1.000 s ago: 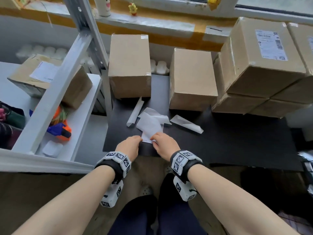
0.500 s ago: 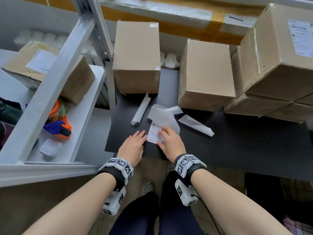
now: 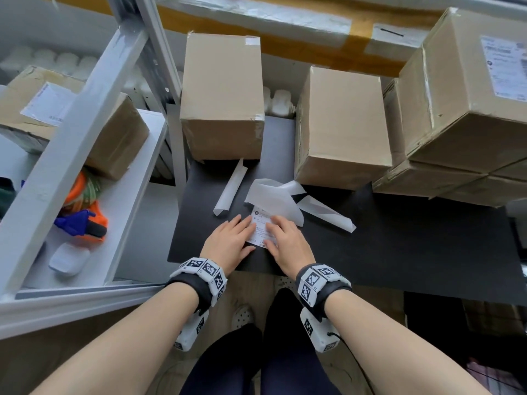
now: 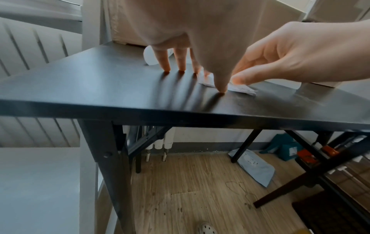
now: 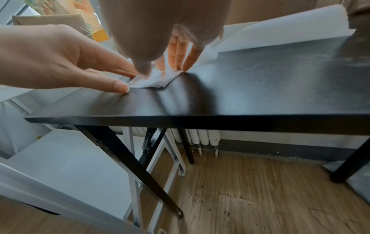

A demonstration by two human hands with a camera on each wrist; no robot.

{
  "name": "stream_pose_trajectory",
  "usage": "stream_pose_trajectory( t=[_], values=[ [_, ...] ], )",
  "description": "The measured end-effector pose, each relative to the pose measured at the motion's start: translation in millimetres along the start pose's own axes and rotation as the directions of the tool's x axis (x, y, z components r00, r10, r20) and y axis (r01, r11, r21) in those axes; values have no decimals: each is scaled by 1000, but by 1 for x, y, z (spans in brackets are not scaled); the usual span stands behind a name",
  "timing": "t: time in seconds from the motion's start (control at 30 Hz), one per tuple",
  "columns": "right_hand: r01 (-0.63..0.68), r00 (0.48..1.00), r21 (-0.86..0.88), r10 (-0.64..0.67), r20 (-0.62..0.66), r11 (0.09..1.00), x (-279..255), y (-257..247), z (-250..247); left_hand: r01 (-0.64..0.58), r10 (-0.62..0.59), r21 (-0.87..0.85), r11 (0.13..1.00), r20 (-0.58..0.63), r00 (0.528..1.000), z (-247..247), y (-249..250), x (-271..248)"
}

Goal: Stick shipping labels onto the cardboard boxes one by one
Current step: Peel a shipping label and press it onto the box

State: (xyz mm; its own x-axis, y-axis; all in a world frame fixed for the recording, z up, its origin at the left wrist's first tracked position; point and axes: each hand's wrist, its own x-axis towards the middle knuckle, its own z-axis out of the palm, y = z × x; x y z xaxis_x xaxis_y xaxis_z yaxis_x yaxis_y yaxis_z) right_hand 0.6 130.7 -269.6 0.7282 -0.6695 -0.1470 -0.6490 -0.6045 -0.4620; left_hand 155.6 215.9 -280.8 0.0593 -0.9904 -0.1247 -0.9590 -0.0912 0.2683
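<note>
Black worktop (image 3: 399, 252) beside a white shelf (image 3: 134, 178). Both hands lie flat, fingers straight, gripping nothing: left hand (image 3: 228, 243) and right hand (image 3: 288, 240) press one shipping label (image 3: 261, 226) between them onto the worktop. Beyond the grip stand two unlabelled cardboard boxes (image 3: 222, 95), with three curled backing strips (image 3: 231, 186) just ahead of the fingertips. Right of the grip, a stack of boxes (image 3: 462, 109); its top one bears a label.

a white printed shipping label (image 3: 261, 228) lies flat near the table's front edge; 2 unlabelled cardboard boxes (image 3: 224, 95) stand behind.
</note>
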Motion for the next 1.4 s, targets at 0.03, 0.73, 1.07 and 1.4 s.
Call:
stream_pose_trajectory(
  t=[0.03, 0.73, 1.07, 1.4],
  values=[
    [-2, 1000, 23, 2, 0, 1000, -1, 1, 0, -12, 13, 39, 999, -23, 1000, 2, -1, 2],
    [215, 975, -117, -221, -37, 970, -8, 14, -2, -100, 139, 295, 950, -116, 983, -2, 13, 16],
    [329, 944, -153, -327, 41, 932, -13, 28, -10, -96, 125, 250, 964, -103, 987, -2, 17, 14],
    [363, 929, -204, -370, 8, 909, -12, 30, -9, -89, 117, 312, 946, -71, 991, -3, 24, 20]
  ],
)
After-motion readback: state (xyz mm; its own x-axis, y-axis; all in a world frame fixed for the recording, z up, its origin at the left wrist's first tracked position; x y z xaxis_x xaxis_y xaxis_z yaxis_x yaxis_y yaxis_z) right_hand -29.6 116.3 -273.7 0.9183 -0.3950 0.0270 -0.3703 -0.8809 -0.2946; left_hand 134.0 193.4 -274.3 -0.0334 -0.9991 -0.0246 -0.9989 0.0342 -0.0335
